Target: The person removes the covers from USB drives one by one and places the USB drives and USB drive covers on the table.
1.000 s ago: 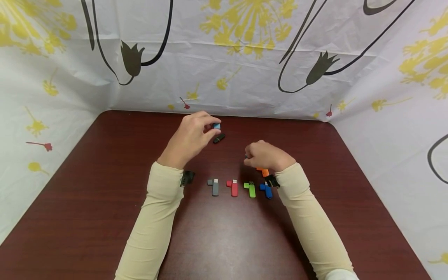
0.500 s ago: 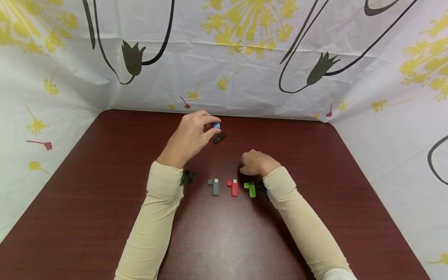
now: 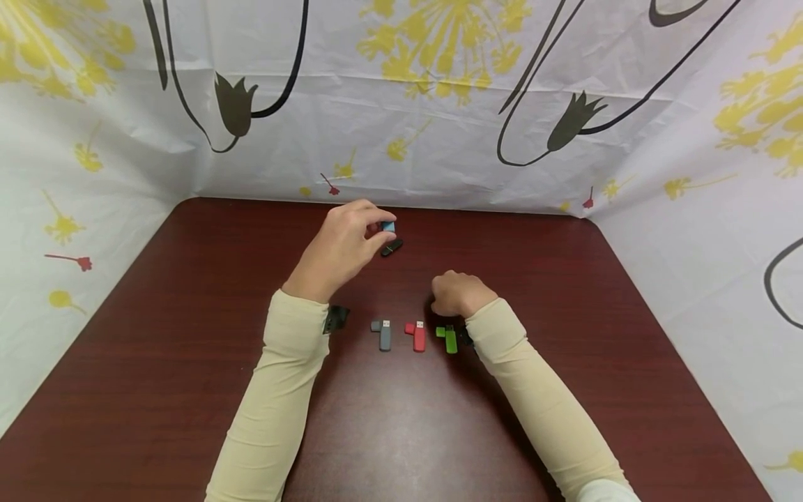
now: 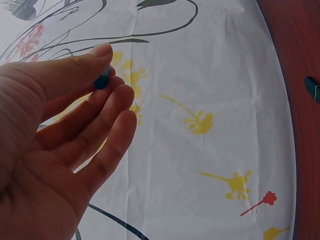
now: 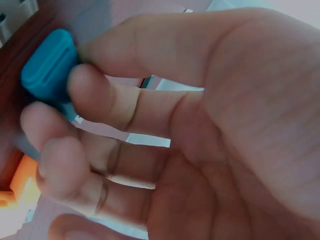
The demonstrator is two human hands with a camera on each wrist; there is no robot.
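Note:
Thumb and fingertips of my left hand (image 3: 341, 240) pinch a small light-blue USB cap (image 3: 388, 226) above the far part of the table; it looks dark teal in the left wrist view. A black USB stick (image 3: 392, 247) lies on the table just below that hand in the head view. My right hand (image 3: 461, 293) is low over the table, behind the green USB stick (image 3: 451, 340). In the right wrist view its thumb and fingers pinch a teal USB stick (image 5: 50, 65), hidden from the head view.
Left of the green stick lie a red USB stick (image 3: 419, 338) and a grey USB stick (image 3: 385, 336), each uncapped with its cap beside it. Something orange (image 5: 25, 180) shows beside my right fingers. A patterned white cloth (image 3: 401, 160) rises behind the table (image 3: 157, 314).
My right hand has come nearer to me and slightly left, low over the table. Its arm now covers the blue and orange USB sticks. The left hand stays put with the cap.

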